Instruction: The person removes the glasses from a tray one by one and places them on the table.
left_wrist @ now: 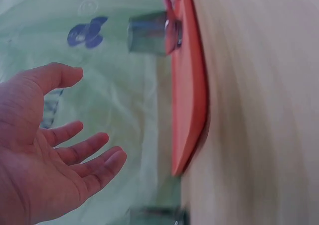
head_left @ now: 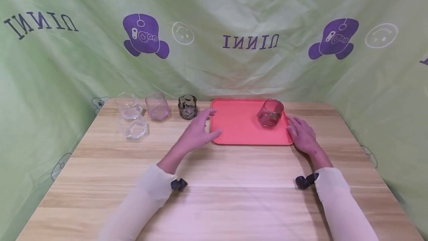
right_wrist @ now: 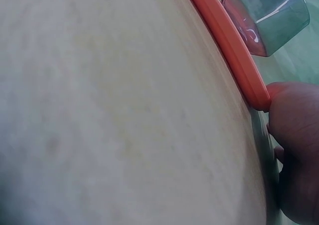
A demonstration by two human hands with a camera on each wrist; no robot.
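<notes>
A red tray [head_left: 239,124] lies on the wooden table, with a tinted drinking glass [head_left: 270,113] upright near its right end. My left hand [head_left: 197,131] hovers at the tray's left edge, thumb and fingers spread apart. The left wrist view shows that hand [left_wrist: 55,140] with a bare palm and nothing between the fingers. Against the tray's right edge rests my right hand [head_left: 302,134], its fingers stretched forward along the side. In the right wrist view the thumb [right_wrist: 291,103] touches the tray's corner, close below the glass [right_wrist: 269,18].
Left of the tray stands a dark grey glass [head_left: 188,107]. Beyond it are a purple-tinted glass [head_left: 157,106] and two clear glasses, one behind [head_left: 129,105] and one nearer [head_left: 133,126]. A printed green curtain [head_left: 200,70] hangs behind the table [head_left: 227,185].
</notes>
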